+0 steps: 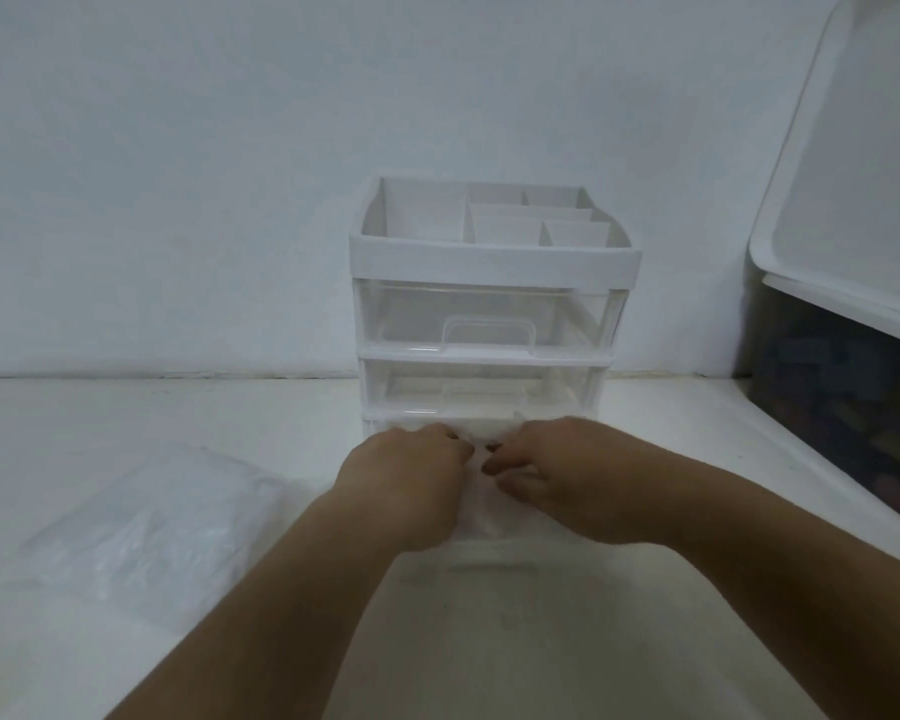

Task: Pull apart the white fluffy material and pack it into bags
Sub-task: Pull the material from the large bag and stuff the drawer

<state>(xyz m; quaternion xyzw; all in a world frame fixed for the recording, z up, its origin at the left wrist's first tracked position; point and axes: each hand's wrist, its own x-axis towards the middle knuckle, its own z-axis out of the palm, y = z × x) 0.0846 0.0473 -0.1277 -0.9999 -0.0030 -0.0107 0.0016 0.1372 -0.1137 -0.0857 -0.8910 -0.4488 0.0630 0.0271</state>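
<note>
White fluffy material (481, 514) lies in the pulled-out bottom drawer (481, 556) of the drawer unit (489, 324), where both hands are lowered. The left hand (411, 478) and right hand (552, 478) are curled — fingers (494, 465) seemingly pinching it to tear. A clear bag (141, 532) is kept near on the table (126, 413); the actual grip is hidden.

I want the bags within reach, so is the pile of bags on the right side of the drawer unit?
No, the bags lie left of the drawer unit; a dark bin stands at its right.
</note>
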